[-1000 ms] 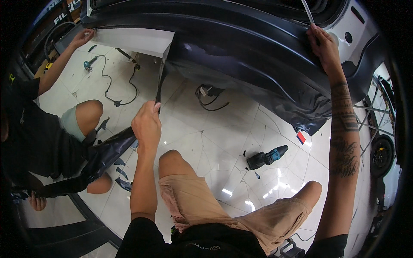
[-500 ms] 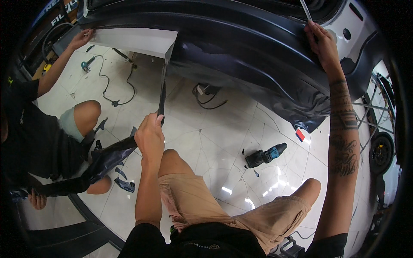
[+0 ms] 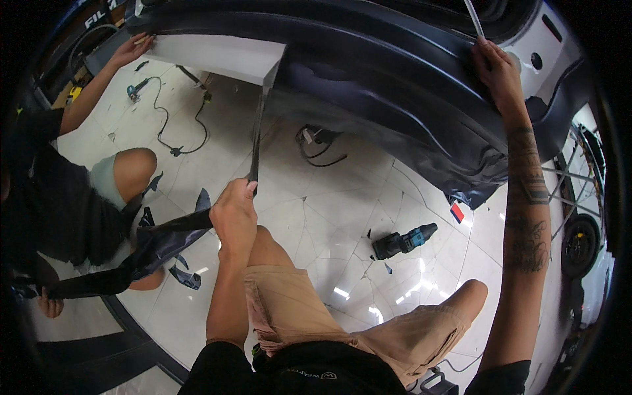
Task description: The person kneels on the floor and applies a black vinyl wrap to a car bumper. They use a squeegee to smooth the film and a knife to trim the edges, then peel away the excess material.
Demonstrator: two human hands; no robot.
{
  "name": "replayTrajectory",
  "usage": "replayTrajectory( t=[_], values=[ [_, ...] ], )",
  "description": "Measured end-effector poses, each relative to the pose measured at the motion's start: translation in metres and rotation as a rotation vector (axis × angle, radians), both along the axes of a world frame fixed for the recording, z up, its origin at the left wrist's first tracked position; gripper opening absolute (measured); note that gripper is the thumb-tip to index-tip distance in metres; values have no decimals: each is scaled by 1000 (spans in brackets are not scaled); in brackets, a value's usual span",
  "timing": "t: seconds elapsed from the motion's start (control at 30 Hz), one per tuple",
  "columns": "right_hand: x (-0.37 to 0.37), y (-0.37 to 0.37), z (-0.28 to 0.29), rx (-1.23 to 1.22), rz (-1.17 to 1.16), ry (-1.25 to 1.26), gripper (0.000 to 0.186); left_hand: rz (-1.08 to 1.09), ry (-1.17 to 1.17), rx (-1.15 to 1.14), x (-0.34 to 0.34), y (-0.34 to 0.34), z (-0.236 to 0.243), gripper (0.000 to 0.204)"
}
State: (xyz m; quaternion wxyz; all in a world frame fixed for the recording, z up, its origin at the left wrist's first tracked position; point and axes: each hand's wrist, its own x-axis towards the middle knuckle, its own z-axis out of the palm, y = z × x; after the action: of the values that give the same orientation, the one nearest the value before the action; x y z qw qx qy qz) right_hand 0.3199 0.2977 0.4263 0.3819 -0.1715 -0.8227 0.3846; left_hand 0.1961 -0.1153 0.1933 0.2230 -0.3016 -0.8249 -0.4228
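Observation:
My left hand (image 3: 234, 214) is closed around a bunched strip of dark film (image 3: 257, 131). From it the strip rises to the corner of a flat white surface (image 3: 214, 56) along the bumper's lower side; whether this is film underside or bare panel I cannot tell. Past my fist, the dark film (image 3: 158, 253) trails left to a co-worker's lower hand (image 3: 50, 304). The co-worker's other hand (image 3: 135, 49) is at the white surface's far left end. My right hand (image 3: 495, 69) curls over the upper edge of the dark bumper (image 3: 375, 85), beside a pale rod (image 3: 473, 18).
A black-and-blue cordless tool (image 3: 405, 241) lies on the tiled floor, as do a green corded tool (image 3: 136, 89), its cable and film scraps (image 3: 185, 277). Loose film (image 3: 471, 187) hangs under the bumper's right end by a red-and-blue card (image 3: 457, 212). The co-worker (image 3: 59, 191) crouches left.
The view has shifted slightly. My left hand keeps its hold on the film strip, and my right hand stays at the bumper's edge. The co-worker's upper fingers have spread a little.

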Motion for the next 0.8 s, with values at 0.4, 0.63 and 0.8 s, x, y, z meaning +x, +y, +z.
replayTrajectory(
  t=[0.4,0.63,0.8],
  values=[
    [-7,17,5,-129,121,-46,27,-73,-57,10,45,-20,-22,14],
    [-15,9,-5,-78,108,57,31,-14,-75,11,54,-19,-18,14],
    [-18,-6,-11,15,127,205,29,-2,-173,-32,52,-33,-4,18]
  ],
)
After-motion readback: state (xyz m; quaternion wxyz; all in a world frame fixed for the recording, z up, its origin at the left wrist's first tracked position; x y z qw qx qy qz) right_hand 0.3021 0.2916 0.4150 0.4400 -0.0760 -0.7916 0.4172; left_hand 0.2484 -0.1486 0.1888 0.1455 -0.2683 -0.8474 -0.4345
